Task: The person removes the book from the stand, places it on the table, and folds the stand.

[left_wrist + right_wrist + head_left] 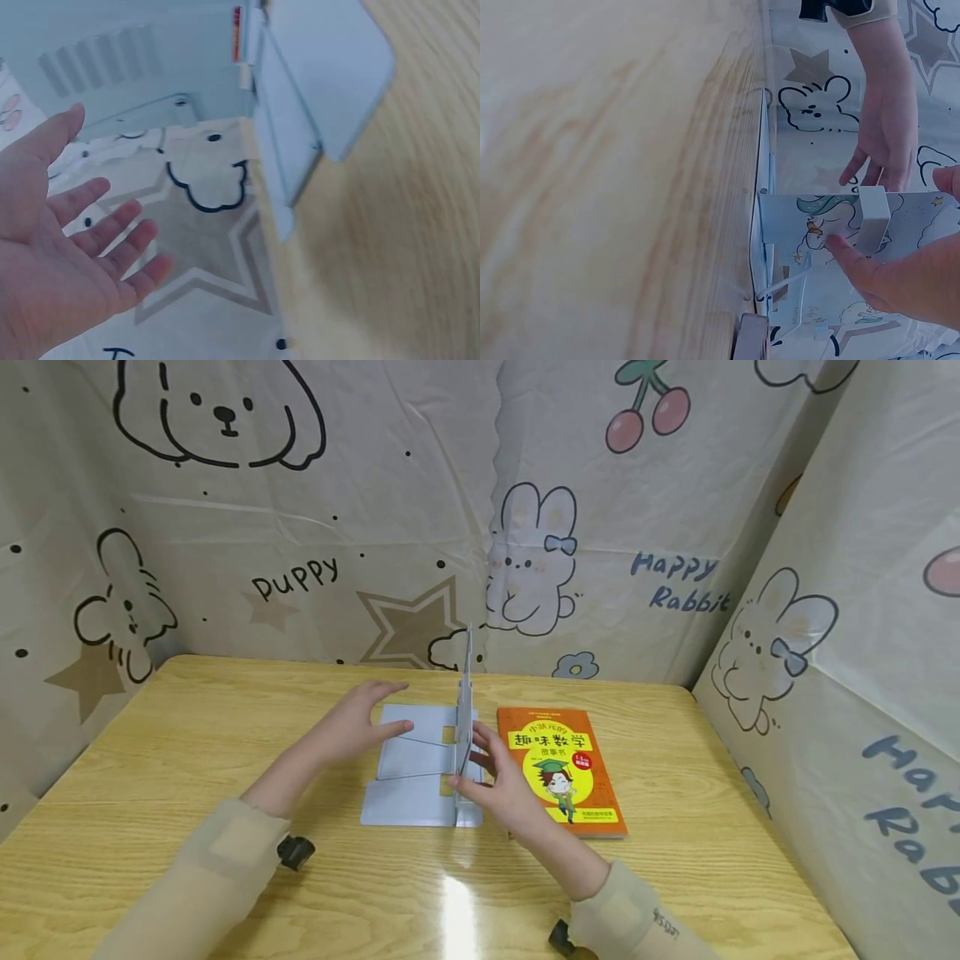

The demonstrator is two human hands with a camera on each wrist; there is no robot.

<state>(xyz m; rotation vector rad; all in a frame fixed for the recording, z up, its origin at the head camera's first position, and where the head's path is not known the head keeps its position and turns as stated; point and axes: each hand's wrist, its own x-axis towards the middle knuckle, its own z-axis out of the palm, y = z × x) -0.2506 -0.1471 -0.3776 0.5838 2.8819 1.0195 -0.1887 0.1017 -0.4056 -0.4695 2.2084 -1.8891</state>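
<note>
A light blue metal book stand (416,802) stands on the table, its base plates flat and one panel (467,693) upright, edge-on in the head view. Its right face, in the right wrist view, carries a cartoon print (915,217) and a white clip (874,217). My right hand (506,785) holds the panel near its front edge. The thumb is at that edge and fingers lie on the printed face. My left hand (352,722), fingers spread and holding nothing, hovers over the left side of the base, apart from the panel. Slots (97,64) mark the panel's left face.
An orange and yellow book (558,777) with a cartoon figure lies flat just right of the stand. The wooden table (187,760) is bordered at the back and right by a cloth (412,510) printed with rabbits and stars.
</note>
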